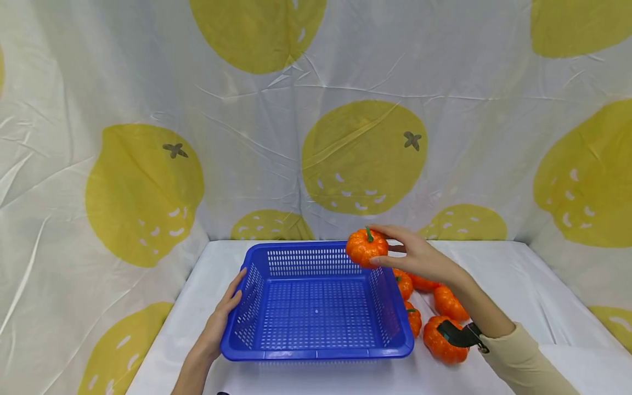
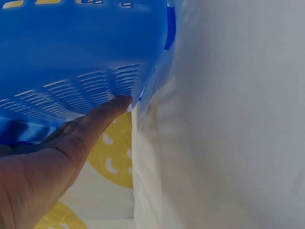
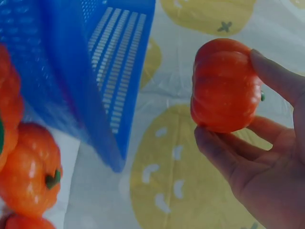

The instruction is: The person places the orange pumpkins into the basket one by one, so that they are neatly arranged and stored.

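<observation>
A small orange pumpkin [image 1: 366, 248] with a green stem is held up between the thumb and fingers of my right hand [image 1: 417, 253]. It hangs over the back right corner of a blue plastic basket [image 1: 316, 354]. In the right wrist view the pumpkin [image 3: 226, 86] is gripped at its sides, with the hand [image 3: 274, 157] behind its stem. My left hand [image 1: 220, 319] lies along the basket's left outer side, fingers extended. The left wrist view shows that hand's thumb [image 2: 102, 114] against the slotted wall [image 2: 76, 90]. Nothing lies inside the basket.
Several more orange pumpkins [image 1: 446, 341] sit on the white-covered table [image 1: 494, 263] to the right of the basket, some partly hidden by its wall and my right arm. A white curtain [image 1: 257, 153] with yellow lemons hangs behind and at the sides.
</observation>
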`<state>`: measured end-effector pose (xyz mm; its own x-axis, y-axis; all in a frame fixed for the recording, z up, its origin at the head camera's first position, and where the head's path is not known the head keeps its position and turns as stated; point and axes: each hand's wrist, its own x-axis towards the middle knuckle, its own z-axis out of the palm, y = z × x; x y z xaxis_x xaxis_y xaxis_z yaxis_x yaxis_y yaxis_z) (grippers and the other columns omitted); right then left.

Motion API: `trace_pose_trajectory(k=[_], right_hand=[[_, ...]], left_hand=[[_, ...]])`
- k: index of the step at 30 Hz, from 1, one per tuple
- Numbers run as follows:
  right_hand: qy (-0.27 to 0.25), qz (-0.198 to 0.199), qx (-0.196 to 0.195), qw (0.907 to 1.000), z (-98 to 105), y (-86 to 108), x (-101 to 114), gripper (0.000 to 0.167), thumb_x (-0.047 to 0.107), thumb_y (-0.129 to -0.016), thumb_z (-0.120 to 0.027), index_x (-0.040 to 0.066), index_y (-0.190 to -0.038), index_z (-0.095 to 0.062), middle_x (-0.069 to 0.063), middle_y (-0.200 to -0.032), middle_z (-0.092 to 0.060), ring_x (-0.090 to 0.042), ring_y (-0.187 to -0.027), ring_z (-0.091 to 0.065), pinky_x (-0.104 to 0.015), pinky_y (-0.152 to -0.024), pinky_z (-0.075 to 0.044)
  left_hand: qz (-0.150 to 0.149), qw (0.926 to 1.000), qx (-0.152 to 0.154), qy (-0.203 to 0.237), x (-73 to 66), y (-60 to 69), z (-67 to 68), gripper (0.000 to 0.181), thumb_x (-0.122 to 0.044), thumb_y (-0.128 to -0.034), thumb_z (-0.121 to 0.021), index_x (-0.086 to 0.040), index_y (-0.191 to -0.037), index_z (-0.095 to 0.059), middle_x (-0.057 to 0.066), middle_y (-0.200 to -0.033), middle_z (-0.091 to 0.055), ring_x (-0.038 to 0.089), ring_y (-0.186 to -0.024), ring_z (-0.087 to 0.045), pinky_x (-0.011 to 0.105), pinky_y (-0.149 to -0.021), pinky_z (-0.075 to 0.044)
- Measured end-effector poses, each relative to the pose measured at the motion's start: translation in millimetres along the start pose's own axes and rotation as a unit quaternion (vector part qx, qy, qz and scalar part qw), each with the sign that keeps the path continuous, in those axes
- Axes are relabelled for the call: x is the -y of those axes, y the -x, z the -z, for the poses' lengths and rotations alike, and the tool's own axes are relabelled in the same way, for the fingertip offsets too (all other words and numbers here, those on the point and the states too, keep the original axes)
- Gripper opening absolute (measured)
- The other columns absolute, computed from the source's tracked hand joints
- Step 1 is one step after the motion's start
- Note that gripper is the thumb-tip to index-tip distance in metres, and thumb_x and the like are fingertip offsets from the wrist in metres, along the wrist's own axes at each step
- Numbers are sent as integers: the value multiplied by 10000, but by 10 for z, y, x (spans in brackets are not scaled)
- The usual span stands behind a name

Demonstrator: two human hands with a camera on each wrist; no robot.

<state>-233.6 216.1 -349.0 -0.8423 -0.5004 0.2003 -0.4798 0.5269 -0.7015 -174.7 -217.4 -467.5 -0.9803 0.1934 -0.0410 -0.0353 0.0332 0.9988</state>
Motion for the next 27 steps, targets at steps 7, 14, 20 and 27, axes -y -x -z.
trace_pose_trajectory(k=[7, 14, 20, 27], right_hand=[[-333, 138, 364, 9987, -278, -333, 133, 747, 318, -917, -796, 123, -1555, -460, -118, -1549, -530, -350, -1378, -564, -505, -1111, -503], [-326, 450, 684, 9961, -605, -637, 227, 724, 273, -912, -803, 63, -1529, -486, -156, -1484, -573, -324, -1304, -605, -424, -1052, -559], [-546, 479, 1006, 9923, -915, -848, 253, 700, 245, -923, -789, 23, -1515, -488, -172, -1436, -594, -305, -1276, -609, -394, -1050, -562], [-544, 330, 1126, 9916, -1155, -1000, 265, 674, 250, -916, -795, 72, -1504, -516, -145, -1420, -603, -286, -1244, -617, -398, -1039, -569]], left_hand=[[15, 9999, -108, -91, 11, 3, -7, 565, -377, -1119, -297, -317, -1667, -172, 103, -1764, -20, 446, -1611, 54, 742, -1220, 31], [44, 9998, -155, -137, 8, -9, -19, 560, -389, -1117, -306, -337, -1662, -186, 93, -1765, -26, 445, -1612, 57, 754, -1215, 41], [40, 9996, -181, -221, 8, -6, -20, 557, -384, -1117, -298, -334, -1662, -191, 95, -1765, -27, 448, -1611, 61, 754, -1214, 47], [85, 9994, -213, -273, 5, -8, -21, 552, -390, -1117, -292, -347, -1659, -198, 89, -1766, -21, 444, -1612, 63, 752, -1215, 63]])
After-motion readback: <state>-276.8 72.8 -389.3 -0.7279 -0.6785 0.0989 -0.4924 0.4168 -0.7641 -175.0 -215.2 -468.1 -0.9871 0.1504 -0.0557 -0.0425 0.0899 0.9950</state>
